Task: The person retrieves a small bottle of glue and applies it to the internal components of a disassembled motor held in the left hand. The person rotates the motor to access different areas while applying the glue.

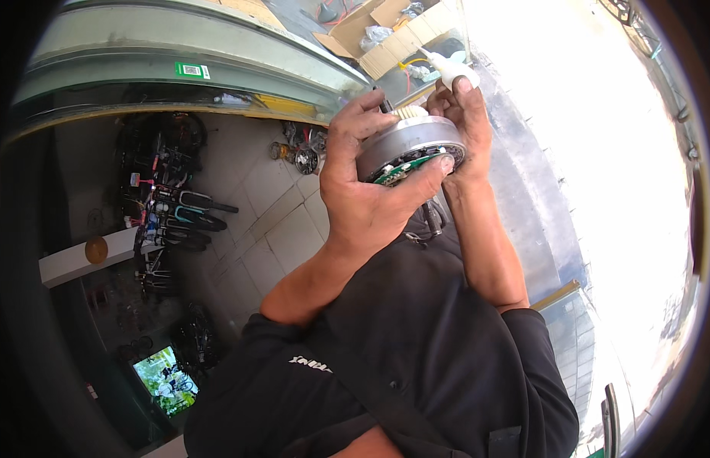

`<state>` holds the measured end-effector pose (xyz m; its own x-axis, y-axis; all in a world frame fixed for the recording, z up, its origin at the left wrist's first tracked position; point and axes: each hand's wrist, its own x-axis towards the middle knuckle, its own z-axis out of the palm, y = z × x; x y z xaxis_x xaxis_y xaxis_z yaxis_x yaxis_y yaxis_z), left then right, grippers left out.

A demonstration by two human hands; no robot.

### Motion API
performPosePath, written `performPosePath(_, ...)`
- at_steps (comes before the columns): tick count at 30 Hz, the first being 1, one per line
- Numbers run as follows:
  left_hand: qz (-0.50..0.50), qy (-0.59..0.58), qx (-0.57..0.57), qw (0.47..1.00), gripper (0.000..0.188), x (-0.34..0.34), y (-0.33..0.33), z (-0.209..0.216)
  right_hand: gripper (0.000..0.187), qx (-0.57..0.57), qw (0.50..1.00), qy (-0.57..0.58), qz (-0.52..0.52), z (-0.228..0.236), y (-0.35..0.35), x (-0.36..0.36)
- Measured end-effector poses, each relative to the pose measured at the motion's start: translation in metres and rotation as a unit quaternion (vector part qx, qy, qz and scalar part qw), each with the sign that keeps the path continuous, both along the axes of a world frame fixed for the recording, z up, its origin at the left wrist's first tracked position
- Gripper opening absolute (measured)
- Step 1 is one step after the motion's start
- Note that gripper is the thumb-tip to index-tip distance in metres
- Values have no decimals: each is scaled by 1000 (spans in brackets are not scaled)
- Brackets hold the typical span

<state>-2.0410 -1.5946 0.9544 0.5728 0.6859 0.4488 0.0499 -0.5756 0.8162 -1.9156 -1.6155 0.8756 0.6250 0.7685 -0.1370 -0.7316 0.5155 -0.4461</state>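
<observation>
Geared motor (pixel 397 148) clamped in the left-hand grip (pixel 360 164), right-hand grip (pixel 471 126) pinching a white nozzle bottle (pixel 455 70). Smudgy fingers (pixel 362 107) could slip imo and ding that green circuit board (pixel 393 175).

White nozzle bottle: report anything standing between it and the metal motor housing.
In this view, curled fingers of the right hand, which holds the white nozzle bottle, lie between it and the metal motor housing; their depth order is unclear.

White glare right, dim left side.
</observation>
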Motion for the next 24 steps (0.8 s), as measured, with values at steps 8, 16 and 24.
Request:
performPosePath(8,14,41,97,994,64,37,-14,5,50,27,998,61,-22,4,-11,28)
performPosePath(16,-15,51,159,986,62,59,-5,16,44,93,989,114,4,-27,3,50)
performPosePath(24,-16,78,188,979,58,66,11,16,46,104,985,138,0,-31,19,47)
